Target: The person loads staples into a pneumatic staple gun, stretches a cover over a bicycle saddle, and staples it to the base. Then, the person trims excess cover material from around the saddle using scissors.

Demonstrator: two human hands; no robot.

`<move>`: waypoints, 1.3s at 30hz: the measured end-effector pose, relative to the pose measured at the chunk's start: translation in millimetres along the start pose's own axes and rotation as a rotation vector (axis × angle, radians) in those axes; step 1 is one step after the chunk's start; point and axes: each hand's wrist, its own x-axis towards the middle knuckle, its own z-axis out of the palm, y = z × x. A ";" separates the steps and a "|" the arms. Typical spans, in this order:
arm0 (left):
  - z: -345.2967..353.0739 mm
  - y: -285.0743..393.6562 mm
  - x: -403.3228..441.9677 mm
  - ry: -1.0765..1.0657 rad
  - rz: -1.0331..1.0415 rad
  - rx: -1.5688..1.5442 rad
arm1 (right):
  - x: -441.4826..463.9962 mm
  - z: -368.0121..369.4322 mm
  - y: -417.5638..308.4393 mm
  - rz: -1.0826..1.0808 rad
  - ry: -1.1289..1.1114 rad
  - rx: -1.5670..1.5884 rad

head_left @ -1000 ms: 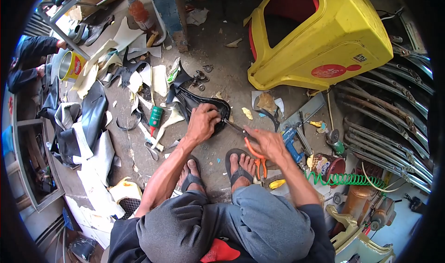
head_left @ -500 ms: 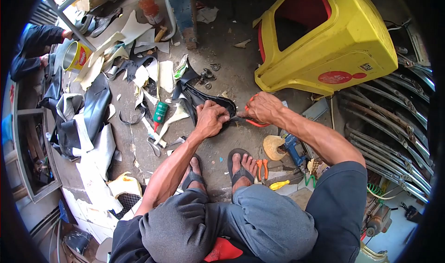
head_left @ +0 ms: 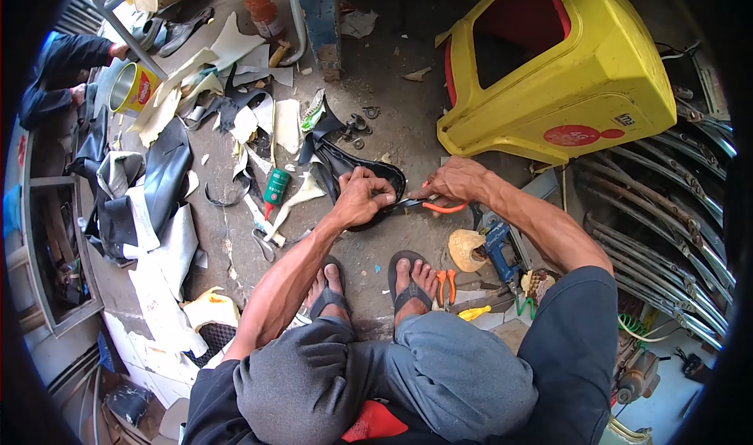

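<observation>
My left hand (head_left: 365, 195) is closed on the near edge of a black, curved, dish-like piece (head_left: 337, 161) with a raised rim, lying on the floor. My right hand (head_left: 460, 181) grips orange-handled pliers (head_left: 445, 208). Their metal jaws reach the right end of the black piece, close to my left fingertips. Whether the jaws are clamped on the rim is too small to tell. Left of my left hand stands a green bottle (head_left: 276, 186) with a red tip. Another orange-handled tool (head_left: 445, 286) lies near my right foot, beside a blue power tool or gun (head_left: 498, 255).
A yellow plastic stool (head_left: 627, 76) lies on its side at upper right, above stacked metal tubes (head_left: 659, 202). Black and white material scraps (head_left: 169, 162) cover the left floor. Another person's sleeve (head_left: 74, 56) shows at upper left near a yellow can (head_left: 135, 90). A post (head_left: 320, 21) stands behind.
My right hand has turned slightly, and the pliers' handles and jaws show more. The black piece stays in my left hand. The whole view has shifted a little.
</observation>
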 end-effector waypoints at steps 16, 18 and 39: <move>-13.4 -14.5 0.0 -0.135 -0.036 -0.242 | 11.3 24.5 -27.4 0.008 0.044 0.306; -15.5 -13.5 2.3 -0.149 -0.023 -0.307 | 9.1 27.9 -29.1 0.005 0.117 0.357; -18.1 -14.2 2.4 -0.061 -0.134 -0.810 | 21.8 73.0 -83.5 0.130 0.220 0.695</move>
